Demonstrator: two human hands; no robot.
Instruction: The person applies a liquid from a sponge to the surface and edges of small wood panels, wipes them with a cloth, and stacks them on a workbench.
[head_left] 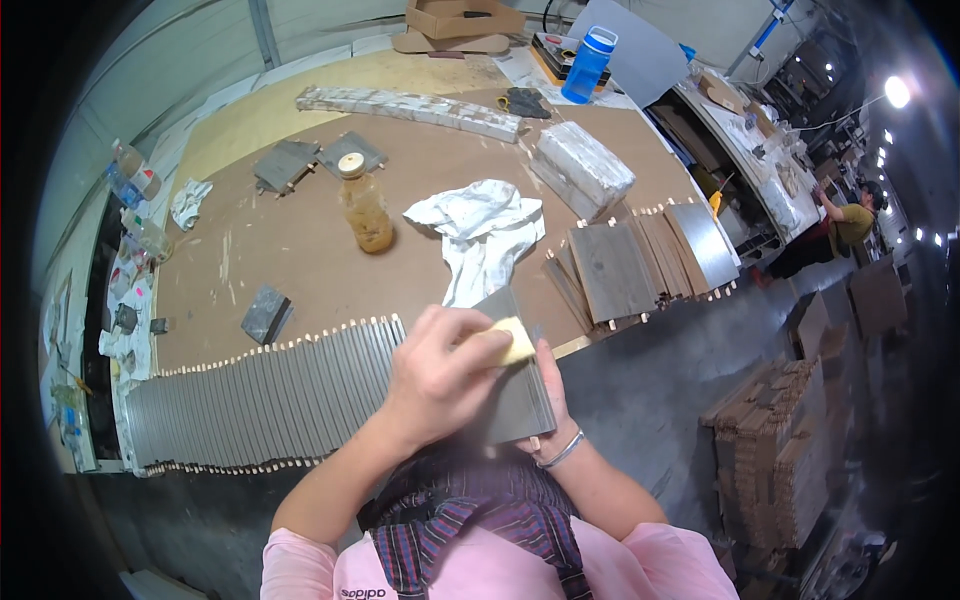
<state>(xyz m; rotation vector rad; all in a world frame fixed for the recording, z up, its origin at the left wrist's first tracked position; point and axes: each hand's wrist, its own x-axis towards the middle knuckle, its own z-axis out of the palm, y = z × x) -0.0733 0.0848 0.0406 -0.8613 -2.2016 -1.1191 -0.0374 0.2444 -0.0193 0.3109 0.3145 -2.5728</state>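
Note:
My left hand (440,370) closes on a yellow sponge (517,342), pressing it to the face of a grey wooden panel (512,408). From behind and along its right edge, my right hand (556,405) grips that panel, which is tilted in front of my body; most of those fingers are hidden. A wooden dowel peg sticks out at its lower edge. Left of my hands, a long row of grey panels (270,395) with pegs stands along the table's front. Just beyond the held panel lies a crumpled white cloth (480,230).
A capped jar of amber liquid (367,205) stands mid-table. More panels (615,270) lean at the right beside a white wrapped block (583,168). A blue bottle (590,65) is at the back. Stacked boards (770,450) stand on the floor; a person (850,225) works far right.

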